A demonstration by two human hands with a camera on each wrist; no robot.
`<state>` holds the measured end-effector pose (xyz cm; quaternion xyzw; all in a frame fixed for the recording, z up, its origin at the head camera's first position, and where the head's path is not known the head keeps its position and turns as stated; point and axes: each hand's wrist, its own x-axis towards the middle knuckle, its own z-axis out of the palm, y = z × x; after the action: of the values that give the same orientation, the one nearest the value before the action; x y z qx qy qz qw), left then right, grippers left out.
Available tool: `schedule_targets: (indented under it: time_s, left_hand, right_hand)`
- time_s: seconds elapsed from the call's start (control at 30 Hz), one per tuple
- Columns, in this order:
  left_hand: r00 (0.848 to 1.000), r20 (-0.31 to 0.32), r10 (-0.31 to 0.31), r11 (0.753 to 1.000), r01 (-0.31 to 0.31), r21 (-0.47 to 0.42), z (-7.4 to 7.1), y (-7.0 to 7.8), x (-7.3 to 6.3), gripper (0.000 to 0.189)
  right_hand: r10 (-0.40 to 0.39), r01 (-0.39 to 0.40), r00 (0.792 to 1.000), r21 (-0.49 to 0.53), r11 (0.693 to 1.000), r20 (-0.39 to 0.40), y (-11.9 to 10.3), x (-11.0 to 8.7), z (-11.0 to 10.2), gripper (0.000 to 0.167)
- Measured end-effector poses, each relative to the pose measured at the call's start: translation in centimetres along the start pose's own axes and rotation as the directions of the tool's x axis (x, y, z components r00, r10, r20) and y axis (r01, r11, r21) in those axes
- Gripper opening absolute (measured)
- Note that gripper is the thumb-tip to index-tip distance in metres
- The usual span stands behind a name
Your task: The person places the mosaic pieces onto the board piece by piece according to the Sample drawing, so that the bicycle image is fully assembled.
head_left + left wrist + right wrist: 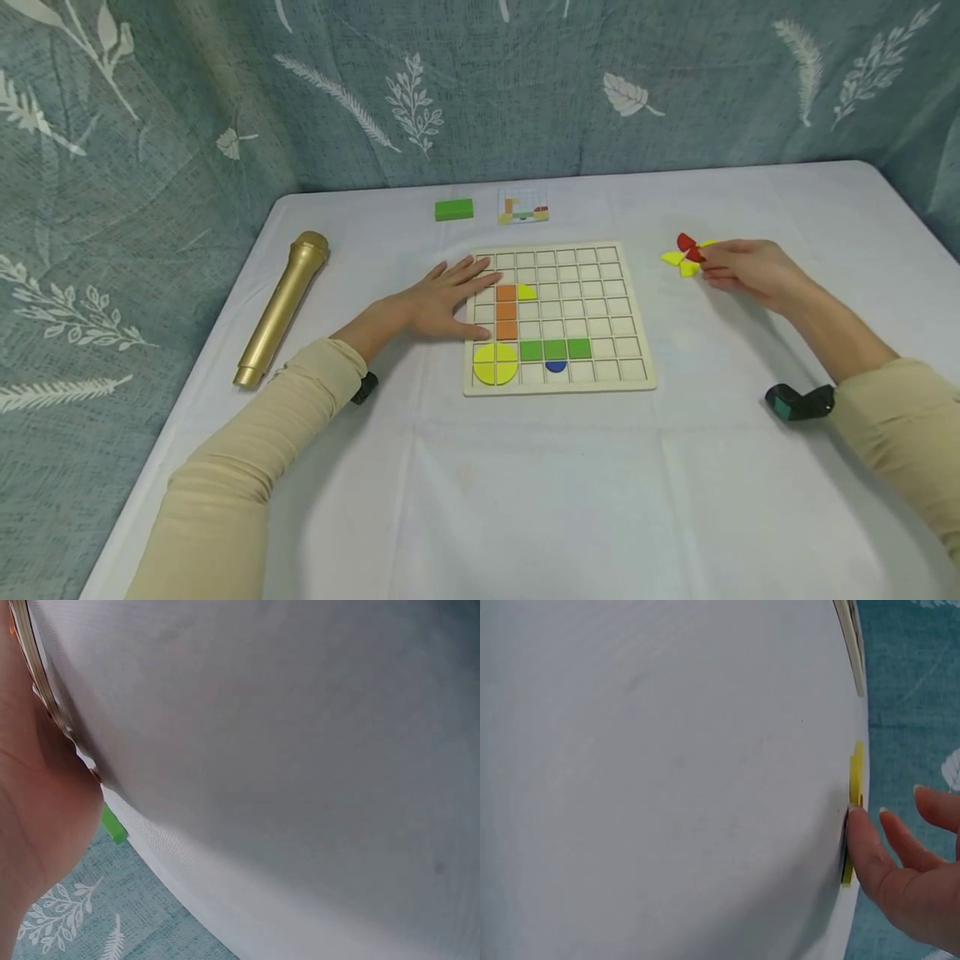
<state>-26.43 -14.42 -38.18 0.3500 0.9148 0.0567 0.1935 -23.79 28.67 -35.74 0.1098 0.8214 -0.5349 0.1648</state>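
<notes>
My left hand (442,304) lies with fingers spread over the left edge of a square wooden grid board (600,325). On the board are a column of orange squares (507,310), a row of green squares (554,349), a yellow circle of quarter pieces (495,364), a single yellow quarter piece (527,292) and a blue half-round piece (556,366). Right of the board, my right hand (757,271) touches a small pile of red pieces (686,242) and yellow pieces (688,268). In the right wrist view its fingers (870,851) are slightly apart at the pile.
A green block (453,210) and a small pattern card (522,206) lie behind the board. On the left side of the white-covered table (525,500) is a gold microphone (283,308). A patterned teal curtain (480,108) hangs behind the table.
</notes>
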Motion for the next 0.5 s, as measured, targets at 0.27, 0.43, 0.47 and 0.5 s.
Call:
schedule_targets:
  time_s: [0.27, 0.43, 0.47, 0.5]
  left_hand:
    - [1.0, 0.001, 0.013, 1.0, -0.013, 0.001, 0.1, -0.1, 0.0, 0.095]
    - [1.0, -0.001, 0.01, 1.0, -0.01, -0.005, 0.1, -0.1, 0.0, 0.095]
    - [1.0, 0.001, 0.008, 1.0, -0.008, -0.006, 0.0, 0.0, 0.0, 0.095]
    - [1.0, 0.001, 0.008, 1.0, -0.008, -0.006, 0.0, 0.0, -0.1, 0.095]
  right_hand:
    - [-0.014, 0.008, 0.999, -0.183, 0.983, -0.031, -0.6, 0.7, 1.3, 0.058]
    - [-0.084, 0.073, 0.996, -0.268, 0.961, -0.03, -0.6, 1.2, 1.9, 0.054]
    - [-0.095, 0.083, 0.995, -0.282, 0.956, -0.032, -0.6, 1.3, 2.0, 0.054]
    - [-0.107, 0.092, 0.994, -0.296, 0.951, -0.034, -0.6, 1.4, 2.1, 0.054]
